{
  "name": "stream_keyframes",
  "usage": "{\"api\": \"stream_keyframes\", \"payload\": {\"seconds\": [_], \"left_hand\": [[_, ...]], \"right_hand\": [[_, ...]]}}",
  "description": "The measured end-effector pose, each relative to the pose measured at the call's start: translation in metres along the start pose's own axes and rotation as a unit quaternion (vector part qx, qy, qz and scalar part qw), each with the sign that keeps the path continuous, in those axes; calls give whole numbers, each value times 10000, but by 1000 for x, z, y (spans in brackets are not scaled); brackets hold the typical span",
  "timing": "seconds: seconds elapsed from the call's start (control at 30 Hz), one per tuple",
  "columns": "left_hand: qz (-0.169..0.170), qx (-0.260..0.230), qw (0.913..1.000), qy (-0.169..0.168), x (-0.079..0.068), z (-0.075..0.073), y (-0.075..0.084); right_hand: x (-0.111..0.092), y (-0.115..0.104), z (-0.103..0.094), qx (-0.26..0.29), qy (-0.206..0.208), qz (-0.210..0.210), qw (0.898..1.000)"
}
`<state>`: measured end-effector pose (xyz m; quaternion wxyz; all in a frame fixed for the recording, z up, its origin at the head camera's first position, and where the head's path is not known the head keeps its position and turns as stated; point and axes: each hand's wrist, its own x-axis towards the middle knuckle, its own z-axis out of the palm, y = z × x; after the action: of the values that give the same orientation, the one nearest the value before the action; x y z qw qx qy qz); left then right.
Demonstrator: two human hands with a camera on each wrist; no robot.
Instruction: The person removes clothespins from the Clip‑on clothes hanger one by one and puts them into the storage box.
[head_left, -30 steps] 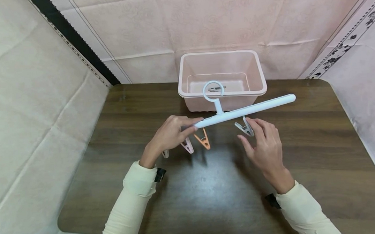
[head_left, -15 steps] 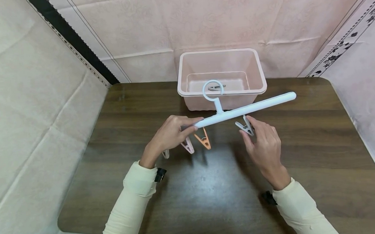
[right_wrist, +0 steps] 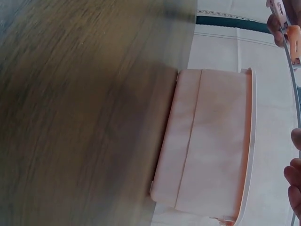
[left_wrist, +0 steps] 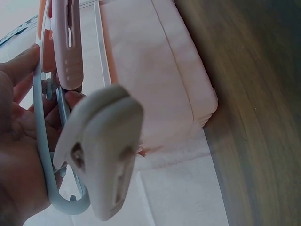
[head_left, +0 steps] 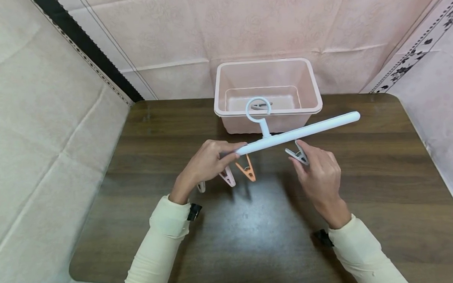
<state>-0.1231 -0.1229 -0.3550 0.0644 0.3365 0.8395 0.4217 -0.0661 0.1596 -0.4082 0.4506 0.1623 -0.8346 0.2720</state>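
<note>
Gripping pale blue hanger (head_left: 298, 133) by its left part with fingers of left hand (head_left: 208, 160), near frame centre. Pinching grey clip (head_left: 299, 155) between fingers of right hand (head_left: 322, 177), right of centre. Note orange clip (head_left: 249, 172), pink clip (head_left: 229, 179) and beige clip (head_left: 201, 187) just below centre; pink box (head_left: 242, 124) on table (head_left: 372, 173), upper centre

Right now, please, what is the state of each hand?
Left hand: closed, holding the pale blue hanger.
Right hand: closed, pinching the grey clip.
</note>
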Motion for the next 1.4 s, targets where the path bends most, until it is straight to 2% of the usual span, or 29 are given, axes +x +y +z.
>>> {"api": "stream_keyframes", "payload": {"seconds": [0.47,0.67,0.8,0.97,1.07,1.17,1.3,1.4], "left_hand": [[-35,-149,9999,11,0,1,1],[-103,-287,9994,-160,0,2,2],[40,-197,9995,-244,0,2,1],[310,58,9993,-192,0,2,0],[415,145,9989,-132,0,2,0],[425,135,9990,-93,0,1,2],[422,179,9989,-81,0,0,2],[453,260,9986,-67,0,0,2]], "right_hand": [[0,1,-3,-38,10,135,9999],[-2,2,-5,-101,-131,166,9997],[-4,2,-5,-134,-307,213,9992],[-5,0,-6,-50,-320,338,9989],[-2,-2,-7,296,-334,608,9972],[1,-5,-9,807,-329,1056,9906],[3,-7,-10,1429,-299,1747,9737],[3,-8,-10,1697,-350,2234,9592]]}}
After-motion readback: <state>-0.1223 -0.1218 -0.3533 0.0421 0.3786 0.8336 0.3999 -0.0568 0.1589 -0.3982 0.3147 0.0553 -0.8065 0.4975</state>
